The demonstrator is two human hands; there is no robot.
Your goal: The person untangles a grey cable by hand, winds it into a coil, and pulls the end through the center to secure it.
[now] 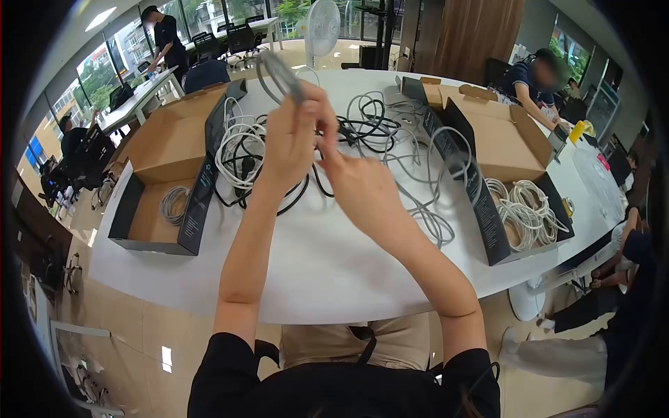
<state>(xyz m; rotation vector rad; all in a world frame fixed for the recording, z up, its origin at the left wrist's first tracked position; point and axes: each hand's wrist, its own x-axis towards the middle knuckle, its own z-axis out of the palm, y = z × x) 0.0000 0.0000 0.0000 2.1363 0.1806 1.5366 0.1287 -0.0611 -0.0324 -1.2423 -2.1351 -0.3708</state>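
My left hand (293,143) is raised over the middle of the table, closed round a bundled grey cable (280,73) whose loops stick up above the fingers. Just beside it, my right hand (366,188) has its fingers pinched together close to the left palm. What those fingers grip is hidden or too small to make out. Behind and below the hands lies a tangle of white cables (237,155), black cables (376,131) and loose grey cables (428,216).
An open cardboard box (157,240) on the left holds a coiled grey cable (174,205). The open box (491,233) on the right contains several white coils (526,216). A fan (323,28) stands behind the table (334,279). A person (526,80) works at the far right.
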